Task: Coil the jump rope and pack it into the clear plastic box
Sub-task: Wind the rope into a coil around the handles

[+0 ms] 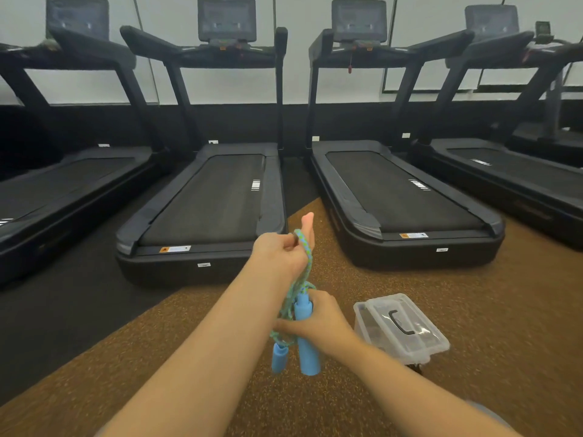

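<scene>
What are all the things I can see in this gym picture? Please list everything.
treadmills: four, black, in a row ahead, each with a console screen
wall: one, white above a black band, behind the treadmills
floor: brown speckled underfoot, black at the left
clear plastic box: one, clear with a black lid handle, on the brown floor at lower right, lid on
jump rope: one, blue-green cord with two blue handles, looped between both hands
left hand: grips the upper loops, thumb raised
right hand: grips one blue handle and the cord lower down
</scene>
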`<state>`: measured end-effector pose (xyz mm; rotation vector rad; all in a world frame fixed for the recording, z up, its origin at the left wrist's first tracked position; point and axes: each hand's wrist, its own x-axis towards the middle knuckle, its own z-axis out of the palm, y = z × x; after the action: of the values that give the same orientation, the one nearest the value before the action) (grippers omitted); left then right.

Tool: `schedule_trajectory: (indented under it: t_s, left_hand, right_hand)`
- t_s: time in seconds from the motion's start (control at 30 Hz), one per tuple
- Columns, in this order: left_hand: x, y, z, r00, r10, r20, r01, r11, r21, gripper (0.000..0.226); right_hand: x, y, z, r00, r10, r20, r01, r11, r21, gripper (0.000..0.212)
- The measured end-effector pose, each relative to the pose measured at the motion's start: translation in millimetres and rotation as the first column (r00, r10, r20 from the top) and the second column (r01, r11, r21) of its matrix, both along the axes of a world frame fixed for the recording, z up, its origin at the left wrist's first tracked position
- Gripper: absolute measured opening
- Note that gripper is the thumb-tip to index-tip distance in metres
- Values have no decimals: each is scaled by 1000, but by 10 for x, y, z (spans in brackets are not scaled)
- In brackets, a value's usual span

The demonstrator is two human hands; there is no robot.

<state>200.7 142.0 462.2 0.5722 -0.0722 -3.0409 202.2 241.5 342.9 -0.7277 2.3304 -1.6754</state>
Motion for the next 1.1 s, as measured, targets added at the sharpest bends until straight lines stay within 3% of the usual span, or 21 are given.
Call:
schedule_trajectory:
  t_s: [0.07,0.2,0.23,0.3,0.4,0.47,0.53,0.67,0.73,0.8,0.87,0.97,1.0,1.1]
  left_hand:
    - [0,17,95,999,50,-10,-49,998,51,46]
    - [33,-143,308,994,91,-57,-96,992,-85,47]
    - [28,-215,299,994,73,-87,-84,987,-138,43]
    - [-28,-332,185,993,-26,-112,-19,922,-387,28]
    - [-89,-419,-112,973,-220,66,204,696,-688,29]
    - [-70,-398,-346,945,-268,187,318,622,-716,40]
    - [-8,-301,-520,935,-269,230,344,547,-763,30]
    - [61,-138,-754,978,-154,138,178,287,-941,23]
    - [105,-105,-842,999,-51,5,7,40,-999,17]
    - [199,-76,-897,987,37,-157,-148,-175,-973,14]
    - [274,-39,-954,957,41,-286,-260,-305,-916,14]
    - [280,5,-1025,966,34,-256,-199,-537,-820,15]
    - [273,5,-1044,977,45,-208,-146,-571,-808,11]
    - [260,-9,-1112,991,74,-116,-55,-559,-827,6]
  right_hand:
    - [1,-13,-41,998,-38,-52,40,998,44,27]
    - [-84,97,-83,997,-74,7,74,997,3,29]
    - [-103,136,-67,997,-68,42,70,997,-35,31]
    - [-138,189,-23,995,-41,93,52,991,-127,22]
    - [-203,223,73,992,-31,126,59,972,-227,14]
    - [-252,235,131,989,-31,142,70,959,-275,13]
    - [-287,250,180,988,-30,153,77,947,-310,12]
    - [-333,277,244,982,-47,185,108,936,-335,11]
    - [-363,295,266,975,-67,210,135,936,-326,11]
    - [-391,312,280,971,-103,217,163,945,-283,19]
    - [-408,320,286,968,-126,215,180,950,-254,27]
    - [-430,311,278,961,-142,238,206,941,-270,30]
    - [-431,304,281,958,-139,249,208,939,-275,27]
    - [-417,292,248,956,-125,266,196,945,-261,16]
